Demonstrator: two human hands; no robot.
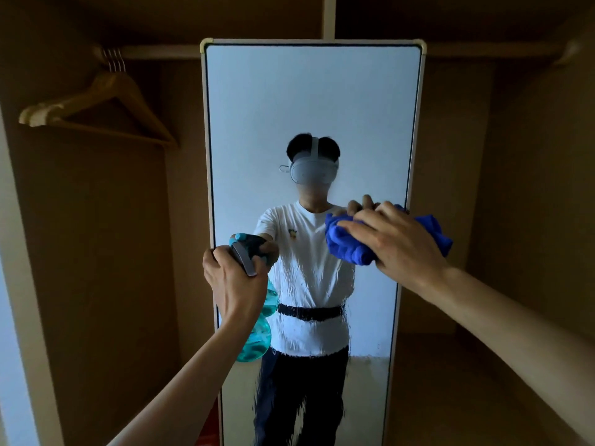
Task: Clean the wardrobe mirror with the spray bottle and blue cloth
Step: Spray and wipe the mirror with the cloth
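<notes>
A tall mirror point(309, 101) in a white frame stands inside the wardrobe, straight ahead. Wet streaks run down its lower half. My left hand point(233, 280) grips the neck of a teal spray bottle point(257, 336) with a grey trigger head, held just in front of the glass at its left edge. My right hand point(397, 243) presses a bunched blue cloth point(351, 243) against the mirror at mid height, on the right side. The reflection shows a person in a white shirt with a headset.
Wooden hangers point(96, 104) hang from the rail at the upper left. Brown wardrobe walls close in on both sides of the mirror, with a shelf above the rail.
</notes>
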